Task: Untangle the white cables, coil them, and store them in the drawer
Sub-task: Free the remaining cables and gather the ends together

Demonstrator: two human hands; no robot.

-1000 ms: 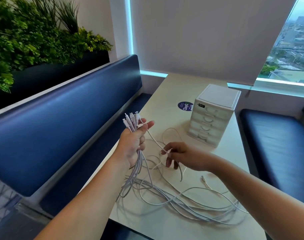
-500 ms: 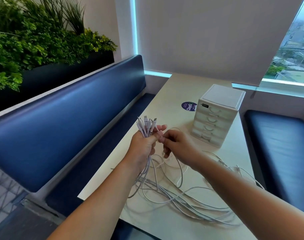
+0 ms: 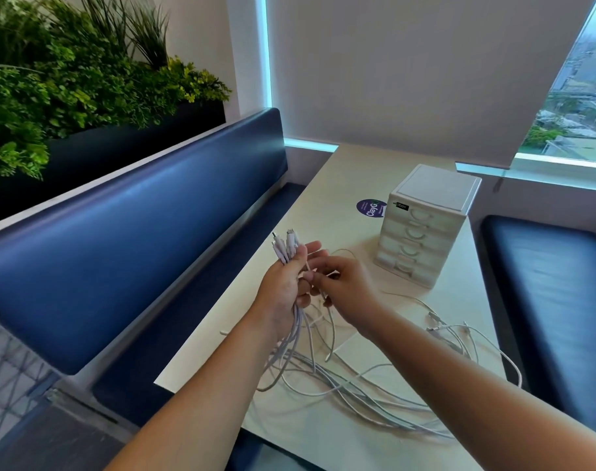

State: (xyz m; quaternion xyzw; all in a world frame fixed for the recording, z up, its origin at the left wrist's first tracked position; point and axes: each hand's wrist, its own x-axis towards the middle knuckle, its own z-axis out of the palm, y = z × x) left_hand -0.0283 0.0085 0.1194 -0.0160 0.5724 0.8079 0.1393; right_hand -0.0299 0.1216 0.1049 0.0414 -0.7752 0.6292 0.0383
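Note:
My left hand (image 3: 284,287) grips a bunch of white cables (image 3: 340,385) near their plug ends, which stick up above my fist. The rest of the cables hang down and spread in a tangled heap over the cream table (image 3: 344,171). My right hand (image 3: 344,283) is right beside the left and pinches one thin cable end against the bunch. A small white drawer unit (image 3: 425,226) with several shut drawers stands on the table beyond my hands.
A blue padded bench (image 3: 130,232) runs along the table's left side, with green plants (image 3: 68,79) above it. Another blue seat (image 3: 555,283) lies to the right. A round purple sticker (image 3: 371,208) sits on the table next to the drawer unit.
My right hand rose from the table with a cable end and came up against my left hand. Both hands have stayed close together since, and some loose cable shifted to the right.

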